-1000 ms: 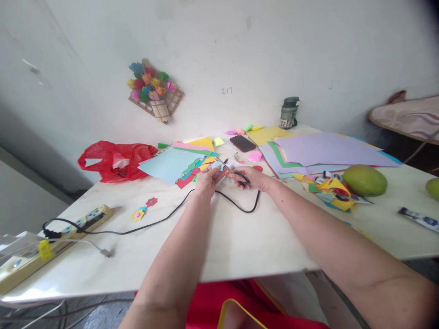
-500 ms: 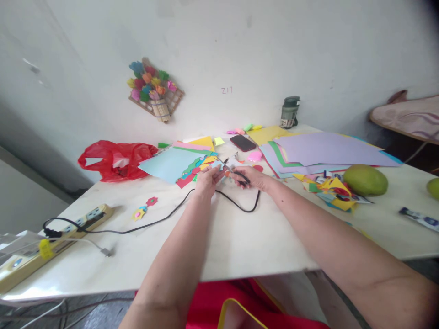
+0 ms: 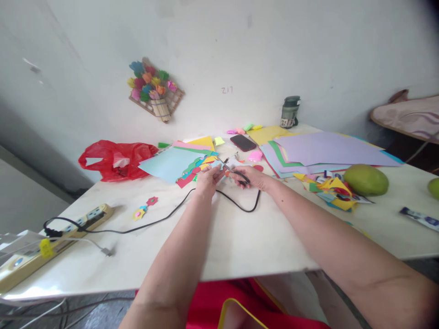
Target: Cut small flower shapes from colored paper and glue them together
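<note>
My right hand (image 3: 247, 177) grips a pair of scissors (image 3: 243, 177) by its dark handles, with the blades pointing up and left toward my other hand. Pinched in my left hand (image 3: 207, 179) is a small piece of light blue paper (image 3: 216, 164), partly hidden by the fingers; the blades lie close beside it. Colourful paper cutouts (image 3: 194, 169) with wavy edges lie just left of and behind my left hand. A red paper circle (image 3: 258, 168) is near my right hand.
Sheets of coloured paper (image 3: 329, 148) lie back right, near a phone (image 3: 243, 142) and a bottle (image 3: 290, 112). Paper scraps (image 3: 334, 192) sit beside a green mango (image 3: 366, 179). A black cable (image 3: 147, 225) runs from the power strip (image 3: 65, 242); a red plastic bag (image 3: 116, 160) lies left.
</note>
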### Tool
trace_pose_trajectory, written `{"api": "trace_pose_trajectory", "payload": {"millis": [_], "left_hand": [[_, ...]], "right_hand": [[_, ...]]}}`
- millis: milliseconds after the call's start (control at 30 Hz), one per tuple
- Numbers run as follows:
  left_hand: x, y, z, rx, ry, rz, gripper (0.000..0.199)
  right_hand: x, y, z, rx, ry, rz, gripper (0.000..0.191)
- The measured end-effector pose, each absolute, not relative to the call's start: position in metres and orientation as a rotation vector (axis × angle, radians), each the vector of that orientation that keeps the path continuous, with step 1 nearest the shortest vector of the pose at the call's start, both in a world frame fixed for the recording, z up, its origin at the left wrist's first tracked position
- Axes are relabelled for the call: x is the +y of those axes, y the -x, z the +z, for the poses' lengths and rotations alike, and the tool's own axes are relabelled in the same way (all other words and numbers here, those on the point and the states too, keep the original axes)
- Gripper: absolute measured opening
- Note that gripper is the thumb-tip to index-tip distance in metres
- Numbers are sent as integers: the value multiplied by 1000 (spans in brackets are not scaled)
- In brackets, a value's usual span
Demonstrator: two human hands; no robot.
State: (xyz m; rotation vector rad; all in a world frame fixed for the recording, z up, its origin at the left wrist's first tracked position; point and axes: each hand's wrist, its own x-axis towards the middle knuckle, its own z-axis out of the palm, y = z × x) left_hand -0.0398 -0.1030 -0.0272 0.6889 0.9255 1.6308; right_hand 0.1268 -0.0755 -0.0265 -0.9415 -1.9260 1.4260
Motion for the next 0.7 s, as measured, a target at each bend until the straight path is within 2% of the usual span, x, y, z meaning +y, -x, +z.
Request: {"api": "trace_pose_trajectory", "payload": {"millis": [700], "left_hand": [[-104,37,-24,949,-680,1653,18]], "right_hand": [[-77,-123,-24,-1926,987,1369,27]]}}
